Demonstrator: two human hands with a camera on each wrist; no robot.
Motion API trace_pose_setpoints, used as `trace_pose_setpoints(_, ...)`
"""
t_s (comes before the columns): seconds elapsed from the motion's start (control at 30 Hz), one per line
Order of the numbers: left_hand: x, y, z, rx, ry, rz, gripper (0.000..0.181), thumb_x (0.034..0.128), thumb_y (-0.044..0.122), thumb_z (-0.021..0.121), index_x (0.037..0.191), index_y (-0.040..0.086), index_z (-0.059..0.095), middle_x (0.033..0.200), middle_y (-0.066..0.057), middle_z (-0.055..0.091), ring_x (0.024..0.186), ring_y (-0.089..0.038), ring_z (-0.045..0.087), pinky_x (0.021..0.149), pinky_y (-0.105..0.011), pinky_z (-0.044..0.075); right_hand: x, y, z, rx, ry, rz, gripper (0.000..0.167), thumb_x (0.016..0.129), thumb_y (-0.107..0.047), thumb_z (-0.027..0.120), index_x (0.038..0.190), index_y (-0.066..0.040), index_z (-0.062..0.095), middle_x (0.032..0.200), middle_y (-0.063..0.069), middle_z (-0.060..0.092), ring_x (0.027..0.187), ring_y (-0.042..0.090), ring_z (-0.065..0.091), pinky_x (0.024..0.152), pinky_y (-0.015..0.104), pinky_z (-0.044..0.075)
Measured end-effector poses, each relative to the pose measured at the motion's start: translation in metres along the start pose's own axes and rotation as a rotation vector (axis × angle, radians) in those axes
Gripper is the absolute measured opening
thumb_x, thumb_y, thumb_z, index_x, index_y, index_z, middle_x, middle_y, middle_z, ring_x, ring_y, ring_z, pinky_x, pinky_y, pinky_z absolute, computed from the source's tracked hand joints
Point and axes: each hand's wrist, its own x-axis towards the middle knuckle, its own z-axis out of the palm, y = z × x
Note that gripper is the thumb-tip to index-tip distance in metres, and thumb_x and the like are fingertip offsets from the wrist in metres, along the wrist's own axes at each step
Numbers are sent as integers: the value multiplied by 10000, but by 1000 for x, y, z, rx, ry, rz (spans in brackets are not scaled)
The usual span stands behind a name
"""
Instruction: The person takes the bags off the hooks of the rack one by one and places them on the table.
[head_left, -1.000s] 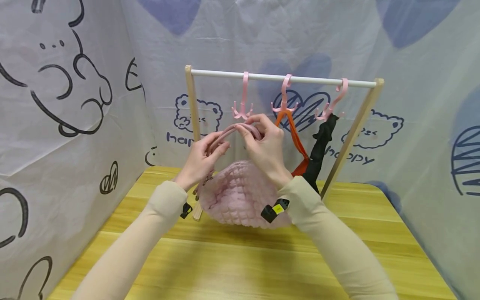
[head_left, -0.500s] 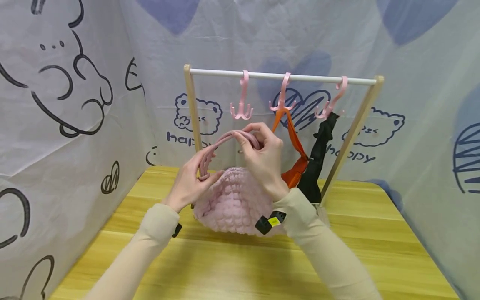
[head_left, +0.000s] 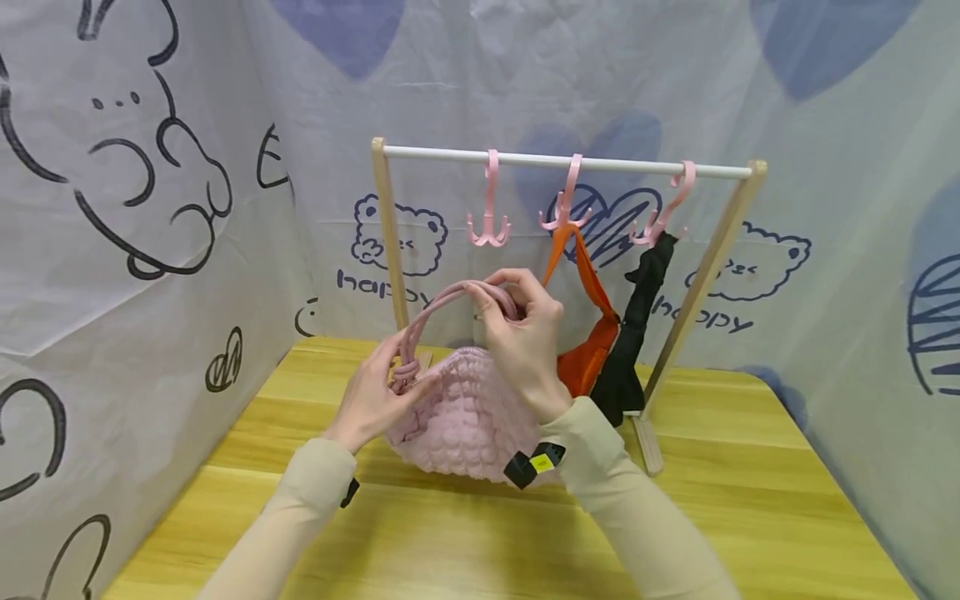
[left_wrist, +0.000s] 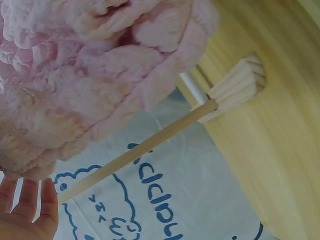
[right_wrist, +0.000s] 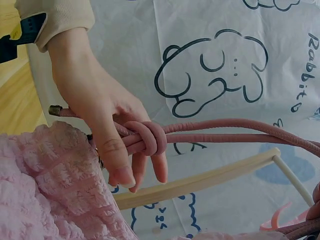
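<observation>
Pink puffy handbag [head_left: 465,425]: in front of the hook rack [head_left: 450,154], below its arched handle [head_left: 444,298]. Right hand [head_left: 525,337]: pinching the handle near its top, presumably to bear weight. Left hand [head_left: 369,396]: fingers extended at the knotted end, probably steadying it. Orange bag [head_left: 588,362]: strap looped over the middle pink hook [head_left: 567,204], apparently for suspension.

Yellow wooden table [head_left: 465,542], rack [head_left: 532,160] upon it

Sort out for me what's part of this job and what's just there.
Part of it: left hand, right hand, pink bag, its handle; likely the rack and bare pink hook too.

Just there: orange item and black item, both hanging; printed backdrop.
</observation>
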Motion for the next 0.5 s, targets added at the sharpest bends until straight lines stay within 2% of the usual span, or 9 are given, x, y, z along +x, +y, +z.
trace_pose_setpoints(0.13,-4,-5,5,-6,-2,-1,767,854,462,789,1505,280,427,1314,-57,614,1167,-308,635,985,-564,516,-4,1,-2,4,12,13,162,915,-136,746,985,-11,670,649,112,568,552,114,417,500,206,332)
trace_pose_setpoints(0.23,-7,-9,8,-12,-4,13,745,858,440,794,1490,258,443,1255,-61,639,1142,-298,640,955,-542,528,-6,3,-2,9,21,5,165,911,-131,750,974,-2,668,653,120,576,554,106,416,499,192,326)
trace_pose_setpoints(0.4,-10,-13,12,-21,-23,-11,719,857,450,791,1470,282,454,1285,-65,649,1155,-299,643,927,-531,536,-7,3,-2,37,30,-7,182,902,-128,758,967,14,664,677,165,625,550,93,440,502,176,358)
trace_pose_setpoints(0.5,-12,-14,14,-34,-36,-26,694,852,450,796,1446,302,469,1274,-58,668,1092,-280,661,882,-503,548,-8,4,-2,50,31,-14,192,901,-129,759,966,23,661,686,176,645,554,82,470,508,172,390)
